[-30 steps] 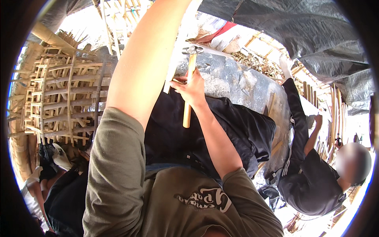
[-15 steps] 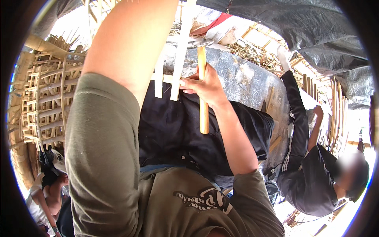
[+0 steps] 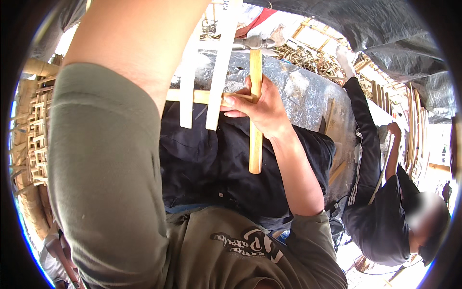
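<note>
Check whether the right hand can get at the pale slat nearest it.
Probably yes: the right hand sits close beside the pale slat, no obstacle visible, though it holds a hammer.

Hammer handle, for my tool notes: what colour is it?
The hammer handle is a golden, wood-like yellow; it shows best in the head view.
</note>
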`<act>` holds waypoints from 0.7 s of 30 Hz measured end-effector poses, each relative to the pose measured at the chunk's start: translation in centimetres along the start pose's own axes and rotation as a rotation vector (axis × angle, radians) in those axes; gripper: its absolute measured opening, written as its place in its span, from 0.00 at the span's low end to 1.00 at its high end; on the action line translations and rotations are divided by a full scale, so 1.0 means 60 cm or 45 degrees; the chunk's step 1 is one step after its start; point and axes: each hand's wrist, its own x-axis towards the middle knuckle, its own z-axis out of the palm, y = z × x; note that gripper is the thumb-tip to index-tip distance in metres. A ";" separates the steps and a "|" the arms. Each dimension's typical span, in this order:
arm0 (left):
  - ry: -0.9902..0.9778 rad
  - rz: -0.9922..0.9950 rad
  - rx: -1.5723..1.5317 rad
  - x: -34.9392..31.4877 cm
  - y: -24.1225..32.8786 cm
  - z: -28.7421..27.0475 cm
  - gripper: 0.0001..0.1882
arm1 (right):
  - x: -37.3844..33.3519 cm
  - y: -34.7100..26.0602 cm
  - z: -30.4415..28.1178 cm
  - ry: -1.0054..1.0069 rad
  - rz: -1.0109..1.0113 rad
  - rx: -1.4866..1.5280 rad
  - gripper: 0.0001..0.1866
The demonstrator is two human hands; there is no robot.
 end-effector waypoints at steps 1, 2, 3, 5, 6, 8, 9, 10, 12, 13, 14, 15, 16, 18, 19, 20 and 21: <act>-0.005 0.002 -0.001 -0.003 0.004 -0.002 0.24 | 0.007 0.003 0.000 -0.009 -0.055 0.013 0.20; -0.005 0.002 -0.007 -0.004 0.010 -0.006 0.24 | 0.012 0.001 0.002 -0.004 -0.109 0.030 0.20; -0.003 0.003 -0.014 -0.005 0.017 -0.011 0.24 | 0.017 -0.005 0.005 0.003 -0.163 0.046 0.20; -0.008 0.001 -0.038 -0.008 0.028 -0.018 0.24 | 0.028 -0.019 0.017 0.003 -0.269 0.108 0.20; -0.013 0.002 -0.052 -0.011 0.035 -0.019 0.24 | 0.030 -0.028 0.022 -0.005 -0.280 0.102 0.20; -0.003 -0.016 -0.037 -0.017 0.038 -0.042 0.24 | 0.031 -0.057 0.037 -0.053 -0.325 0.108 0.19; -0.006 -0.024 -0.038 -0.021 0.041 -0.050 0.24 | 0.027 -0.066 0.038 -0.080 -0.329 0.111 0.19; -0.007 -0.028 -0.049 -0.021 0.046 -0.053 0.24 | 0.025 -0.067 0.032 -0.097 -0.312 0.113 0.19; -0.013 -0.039 -0.071 -0.027 0.057 -0.056 0.25 | 0.020 -0.066 0.012 -0.134 -0.280 0.120 0.18; -0.020 -0.052 -0.076 -0.028 0.060 -0.057 0.25 | 0.015 -0.066 0.001 -0.127 -0.250 0.082 0.18; -0.025 -0.059 -0.086 -0.029 0.065 -0.054 0.25 | 0.009 -0.061 -0.015 -0.129 -0.214 0.076 0.18; -0.036 -0.069 -0.094 -0.028 0.069 -0.050 0.25 | 0.005 -0.050 -0.034 -0.132 -0.178 0.071 0.18; -0.050 -0.076 -0.105 -0.030 0.073 -0.042 0.25 | 0.001 -0.040 -0.054 -0.130 -0.139 0.066 0.18; -0.087 -0.101 -0.122 -0.030 0.075 -0.014 0.25 | -0.002 -0.019 -0.095 -0.125 -0.028 0.062 0.19; -0.118 -0.104 -0.131 -0.029 0.070 0.019 0.25 | -0.007 -0.001 -0.113 -0.097 0.035 0.055 0.19; -0.155 -0.112 -0.146 -0.028 0.061 0.055 0.25 | -0.007 0.015 -0.133 -0.076 0.088 0.044 0.19; -0.173 -0.098 -0.164 -0.030 0.045 0.110 0.25 | -0.002 0.029 -0.151 -0.045 0.167 -0.031 0.21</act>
